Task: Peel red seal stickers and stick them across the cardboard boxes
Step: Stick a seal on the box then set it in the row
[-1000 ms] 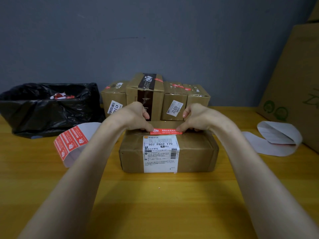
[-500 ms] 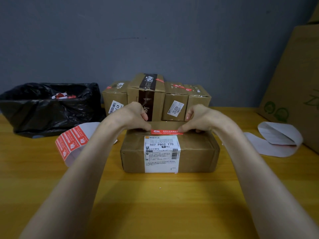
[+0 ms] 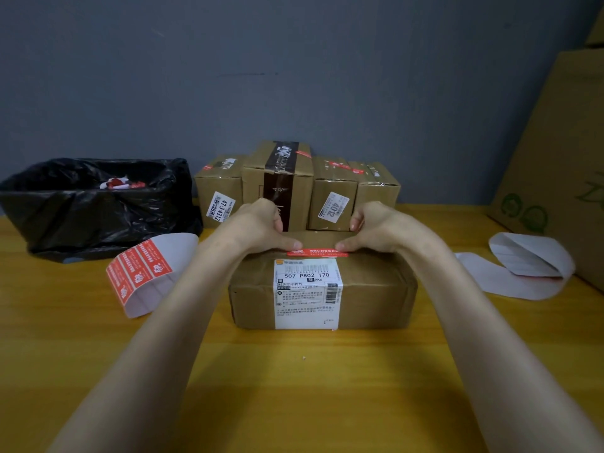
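Left hand (image 3: 258,225) and right hand (image 3: 376,228) are both on the sticker (image 3: 317,253), one at each end. Each thumb tip pins its end down and the other fingers are curled in behind; can't tell whether an index finger sits under the ends. Sticker lies flat and crosswise on top of the box (image 3: 376,289), near the top's front edge, just above the white label (image 3: 307,292) that wraps from the top down the front face. Box sits on the yellow table (image 3: 294,387), centre, long side towards the camera. Behind it, a row of four smaller boxes (image 3: 333,191) against the wall, with red strips visible on several tops. Left of the box: curled sheet (image 3: 140,273) with red stickers on it, not touching the box. Further left and back: black bag (image 3: 91,210) with red-and-white scraps inside. Right: white backing strip (image 3: 523,273), curled, next to a big carton (image 3: 562,158) at the frame edge.
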{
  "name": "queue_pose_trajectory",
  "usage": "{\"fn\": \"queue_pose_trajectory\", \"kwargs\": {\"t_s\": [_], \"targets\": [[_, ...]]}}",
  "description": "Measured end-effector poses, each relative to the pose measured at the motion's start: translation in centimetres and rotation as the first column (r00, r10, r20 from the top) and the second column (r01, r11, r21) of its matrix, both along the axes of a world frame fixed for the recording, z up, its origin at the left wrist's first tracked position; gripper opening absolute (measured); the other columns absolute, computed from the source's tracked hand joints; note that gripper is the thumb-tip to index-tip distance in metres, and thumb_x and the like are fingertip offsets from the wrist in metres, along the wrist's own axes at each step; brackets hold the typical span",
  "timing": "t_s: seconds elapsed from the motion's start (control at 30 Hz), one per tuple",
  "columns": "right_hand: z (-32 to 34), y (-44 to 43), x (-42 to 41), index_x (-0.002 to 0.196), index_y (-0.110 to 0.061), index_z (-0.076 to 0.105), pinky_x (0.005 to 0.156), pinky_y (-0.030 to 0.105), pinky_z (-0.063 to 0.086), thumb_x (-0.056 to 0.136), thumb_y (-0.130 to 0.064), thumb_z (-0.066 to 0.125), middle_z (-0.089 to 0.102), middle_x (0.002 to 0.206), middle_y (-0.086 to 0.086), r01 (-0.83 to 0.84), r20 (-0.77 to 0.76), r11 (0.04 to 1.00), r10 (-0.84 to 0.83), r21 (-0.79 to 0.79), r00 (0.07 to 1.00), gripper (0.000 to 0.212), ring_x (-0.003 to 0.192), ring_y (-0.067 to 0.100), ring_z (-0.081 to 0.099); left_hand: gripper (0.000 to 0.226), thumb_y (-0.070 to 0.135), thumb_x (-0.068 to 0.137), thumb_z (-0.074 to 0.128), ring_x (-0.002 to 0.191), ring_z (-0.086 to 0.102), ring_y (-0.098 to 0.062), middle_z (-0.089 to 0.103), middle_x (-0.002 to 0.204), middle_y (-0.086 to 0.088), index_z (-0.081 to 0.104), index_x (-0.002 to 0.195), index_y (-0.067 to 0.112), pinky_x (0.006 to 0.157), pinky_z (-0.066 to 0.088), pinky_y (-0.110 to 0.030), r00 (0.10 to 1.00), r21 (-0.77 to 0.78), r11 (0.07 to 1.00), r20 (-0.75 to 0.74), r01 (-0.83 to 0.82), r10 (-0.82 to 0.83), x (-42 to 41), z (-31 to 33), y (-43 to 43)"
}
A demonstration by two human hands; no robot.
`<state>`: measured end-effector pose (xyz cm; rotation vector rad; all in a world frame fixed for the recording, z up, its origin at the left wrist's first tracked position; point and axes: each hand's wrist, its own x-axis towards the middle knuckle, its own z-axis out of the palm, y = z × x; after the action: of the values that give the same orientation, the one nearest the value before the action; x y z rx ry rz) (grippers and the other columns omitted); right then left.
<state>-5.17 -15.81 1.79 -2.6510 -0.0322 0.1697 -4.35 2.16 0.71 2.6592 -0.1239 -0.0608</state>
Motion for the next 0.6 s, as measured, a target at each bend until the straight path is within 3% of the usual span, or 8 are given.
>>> {"fn": "queue_pose_trajectory", "kwargs": {"t_s": [0.13, 0.27, 0.43, 0.6], "targets": [[-0.1, -0.4, 0.2, 0.078, -0.018, 0.047, 0.059, 0.024, 0.038, 0.077, -0.034, 0.074, 0.05, 0.083, -0.003, 0.01, -0.007, 0.998, -0.01, 0.067, 1.0, 0.031, 0.072, 0.01, 0.046, 0.031, 0.041, 0.074, 0.073, 0.089, 0.055, -0.015, 0.056, 0.085, 0.004, 0.055, 0.079, 0.018, 0.079, 0.047, -0.03, 0.999, -0.038, 0.999, -0.02, 0.029, -0.03, 0.2, 0.1, 0.4], [-0.4, 0.4, 0.0, 0.086, -0.013, 0.054, 0.056, 0.023, 0.037, 0.076, -0.05, 0.069, 0.056, 0.086, -0.001, -0.035, 0.024, 0.999, 0.034, 0.037, 0.999, 0.041, 0.073, 0.01, 0.049, 0.042, 0.055, 0.071, 0.069, 0.088, 0.055, -0.015, 0.057, 0.084, 0.003, 0.054, 0.076, 0.016, 0.074, 0.046, -0.03, 0.999, -0.009, 1.0, -0.011, 0.03, -0.03, 0.1, -0.1, -0.2], [0.0, 0.8, -0.4, 0.097, -0.012, 0.053, 0.055, 0.021, 0.034, 0.073, -0.047, 0.073, 0.053, 0.097, 0.0, -0.053, -0.005, 0.998, 0.052, -0.026, 0.999, 0.047, 0.087, 0.015, 0.048, 0.039, 0.05, 0.069, 0.075, 0.095, 0.055, -0.018, 0.059, 0.098, 0.0, 0.052, 0.075, 0.019, 0.074, 0.043, -0.029, 0.999, 0.042, 0.999, -0.005, 0.036, -0.035, -0.1, -0.1, -0.4], [0.4, -0.2, -0.3, 0.104, -0.014, 0.053, 0.072, 0.027, 0.038, 0.073, -0.041, 0.076, 0.049, 0.104, 0.001, -0.049, -0.054, 0.997, 0.046, -0.057, 0.998, 0.047, 0.094, 0.017, 0.047, 0.035, 0.044, 0.07, 0.076, 0.088, 0.052, -0.015, 0.052, 0.081, 0.007, 0.051, 0.075, 0.019, 0.074, 0.044, -0.028, 0.997, 0.042, 0.997, -0.052, 0.064, -0.062, 0.1, 0.1, 0.2]]}}
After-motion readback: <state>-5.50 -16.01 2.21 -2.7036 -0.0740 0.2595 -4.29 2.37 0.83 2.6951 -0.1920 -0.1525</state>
